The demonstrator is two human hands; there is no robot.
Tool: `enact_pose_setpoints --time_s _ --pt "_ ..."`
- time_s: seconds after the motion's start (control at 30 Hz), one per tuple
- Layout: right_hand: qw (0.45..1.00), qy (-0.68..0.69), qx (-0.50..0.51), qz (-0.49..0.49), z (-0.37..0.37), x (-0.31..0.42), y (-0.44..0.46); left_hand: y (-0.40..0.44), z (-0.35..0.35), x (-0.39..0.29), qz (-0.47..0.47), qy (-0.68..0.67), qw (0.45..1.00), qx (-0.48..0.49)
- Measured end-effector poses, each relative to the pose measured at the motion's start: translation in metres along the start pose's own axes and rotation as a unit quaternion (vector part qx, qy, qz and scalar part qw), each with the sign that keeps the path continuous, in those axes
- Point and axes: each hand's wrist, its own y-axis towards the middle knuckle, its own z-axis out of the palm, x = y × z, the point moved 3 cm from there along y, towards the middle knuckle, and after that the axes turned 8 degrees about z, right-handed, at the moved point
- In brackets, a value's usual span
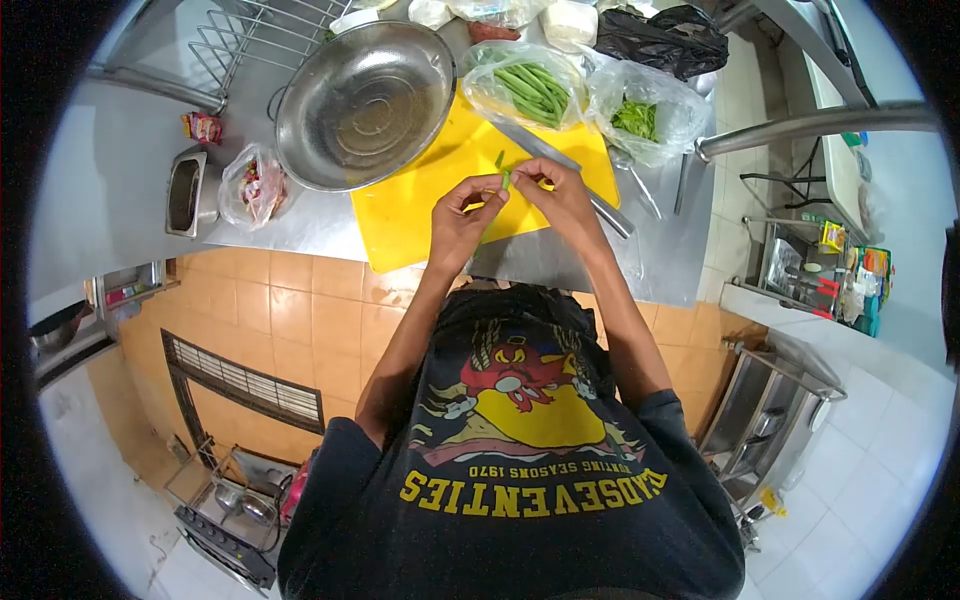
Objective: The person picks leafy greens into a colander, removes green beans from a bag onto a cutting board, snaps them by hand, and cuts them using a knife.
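Both my hands meet over the yellow cutting board, fingertips pinched on a short piece of green bean. My left hand grips it from the left side, and my right hand from the right. Another small green piece shows just beyond my fingertips. A knife lies across the board, its handle at the right edge and its blade partly behind my right hand. Beyond the board is an open plastic bag of green beans. A wide metal bowl rests over the board's left corner.
A bag with chopped greens sits at the right, below a black plastic bag. On the left are a small bag of scraps, a metal container and a wire rack. A metal post crosses at right.
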Motion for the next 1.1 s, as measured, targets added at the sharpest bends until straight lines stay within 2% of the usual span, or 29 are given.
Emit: enact_pose_setpoints --time_s 0.13,0.27,0.43,0.57,0.83,1.03,1.1 --pt "0.999 0.023 0.008 0.028 0.000 -0.005 0.004 0.001 0.002 -0.001 0.018 0.006 1.000 0.004" --pt "1.000 0.007 0.007 0.010 0.002 -0.008 0.007 0.003 0.003 -0.001 0.028 0.033 0.999 0.007" --pt "0.998 0.066 0.016 0.019 0.002 -0.001 0.005 0.005 0.007 -0.006 -0.045 -0.054 0.997 -0.004" --pt "0.998 0.059 0.026 0.023 0.000 0.005 0.005 0.005 0.008 -0.006 -0.089 -0.094 0.992 -0.010" --pt "0.998 0.053 0.015 0.001 -0.001 0.006 0.006 0.007 0.007 -0.009 -0.101 -0.105 0.989 -0.011" --pt "0.996 -0.043 -0.026 -0.076 -0.002 0.013 0.004 0.008 0.007 -0.009 -0.091 -0.087 0.992 -0.022" --pt "0.996 -0.045 -0.018 -0.068 -0.002 0.017 0.002 0.008 0.007 -0.010 -0.071 -0.065 0.995 -0.014"
